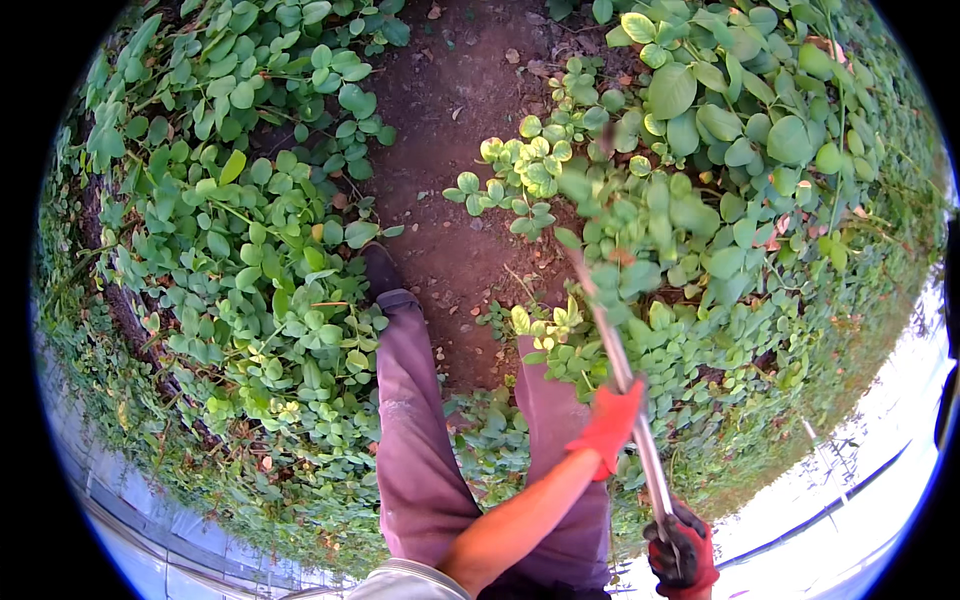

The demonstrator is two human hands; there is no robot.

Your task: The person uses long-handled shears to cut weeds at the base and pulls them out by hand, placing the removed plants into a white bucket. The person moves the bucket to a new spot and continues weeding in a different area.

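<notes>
Both my hands, in red work gloves, are closed around a long slim metal pole (622,360) that slants up and left into the shrubs. My left hand (613,427) holds it about midway, the bare forearm crossing in front of my right leg. Lower down, my right hand (682,551) grips near the bottom end, with a dark palm side to its glove. The pole's far end is blurred and hidden among the leaves of the right-hand row of shrubs (675,217), so I cannot tell what it carries. Yellowish-green sprigs (536,161) lean out over the path.
A bare brown dirt path (439,157) runs between the rows, dotted with dry leaves. Another dense shrub row (255,262) borders it on the left. My dark shoe (381,270) and purplish trouser leg (412,420) stand against that row. Pale sheeting (847,457) shows at the lower right.
</notes>
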